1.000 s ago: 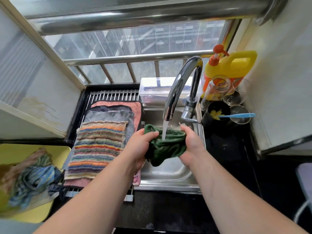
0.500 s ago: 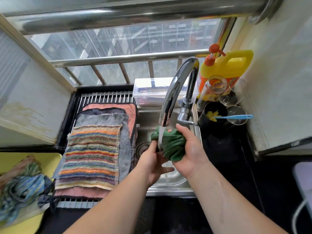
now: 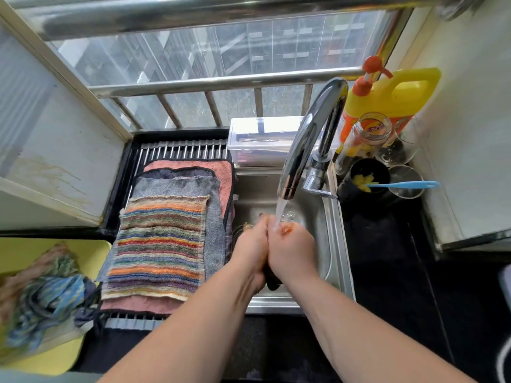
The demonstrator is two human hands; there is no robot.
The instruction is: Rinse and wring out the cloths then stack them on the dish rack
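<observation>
Crumpled blue-green cloths (image 3: pixel 41 299) lay on a yellow plastic tray (image 3: pixel 88 251); a striped woven cloth (image 3: pixel 163 244) topped the stack on the black slatted dish rack (image 3: pixel 182 152). Left hand (image 3: pixel 250 250) and right hand (image 3: pixel 291 252) clasped a dark wadded cloth (image 3: pixel 272 283) — mostly hidden — over the steel sink (image 3: pixel 338 244).

Over on the right, a yellow detergent jug (image 3: pixel 398 95) with an orange pump stood at the back; a glass jar (image 3: pixel 365 136) sat just in front of it; a black cup (image 3: pixel 367 176) held a blue-handled tool (image 3: pixel 406 185) beside two glasses (image 3: pixel 409 193); a clear plastic box (image 3: pixel 262 139) lay below the window bars (image 3: pixel 212 109).
</observation>
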